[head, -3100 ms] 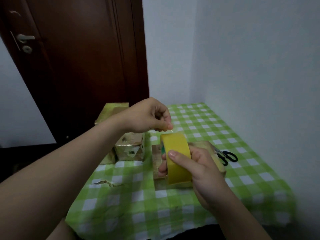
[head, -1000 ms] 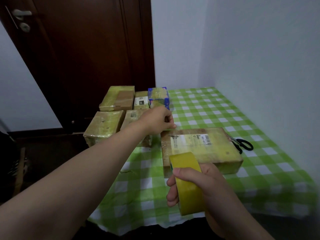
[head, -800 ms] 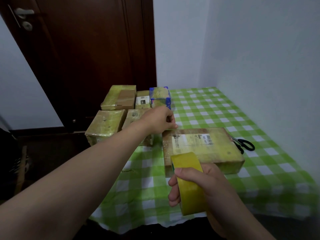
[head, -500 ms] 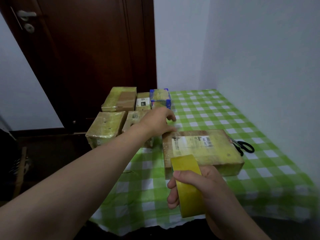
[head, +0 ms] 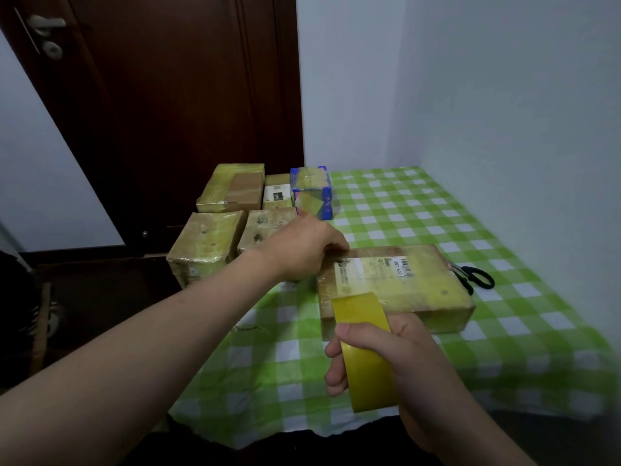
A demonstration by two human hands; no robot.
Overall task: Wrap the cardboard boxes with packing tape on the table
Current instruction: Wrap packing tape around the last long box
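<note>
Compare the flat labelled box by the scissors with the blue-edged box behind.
The flat brown cardboard box with a white barcode label is wide and low; the small blue-edged box is nearly cubic and shows no such label. The left hand rests on the flat box; the blue-edged box stands farther back. Both wear yellowish tape.

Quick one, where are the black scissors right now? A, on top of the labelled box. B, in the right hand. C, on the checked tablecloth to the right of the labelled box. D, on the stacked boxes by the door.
C: the scissors lie on the tablecloth just right of the labelled box, while the right hand grips the tape roll.
</note>
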